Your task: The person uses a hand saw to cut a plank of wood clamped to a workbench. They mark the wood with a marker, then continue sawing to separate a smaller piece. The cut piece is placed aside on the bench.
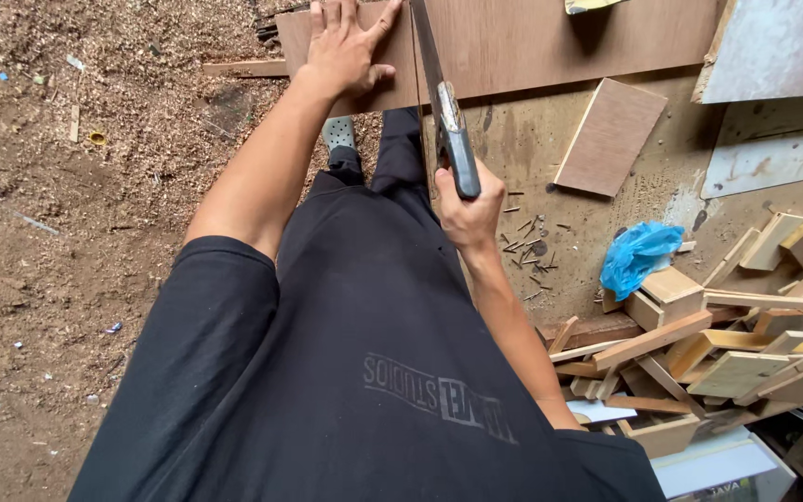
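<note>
Left hand (346,46): lies flat, fingers spread, palm down on the brown plywood board (532,42), just left of the saw blade; it grips nothing, only presses.
Right hand (467,209): closed tight around the dark handle of the handsaw (443,102), knuckles toward the camera.
Handsaw: blade runs up and away from the handle, set edge-on into the board near its near edge; the blade's far end is cut off by the top of the frame.
Plywood board: lies across the top of the view, resting on the desk (513,149); its left end juts out over the sawdust-covered floor (67,232).
Small panel (611,137): a loose rectangular piece of the same brown sheet, lying flat on the desk, right of the saw and apart from it.
Nails (532,246): a scatter of dark nails on the desk, just right of the right hand.
Blue plastic bag (638,256): crumpled on the desk beside the offcuts; whatever is in it cannot be made out.
Small wooden box (666,296): sits just beneath the bag, touching it; its inside is not visible.
Open wooden box (664,432): low in the pile, partly buried under slats; contents hidden.
Wood offcuts (755,358): blocks and strips heaped at the right, crossing one another.
Grey sheet (778,46): upper right corner, cut off by the frame.
Hidden: the person's black shirt (355,372) fills the lower middle and covers the desk's near edge.
</note>
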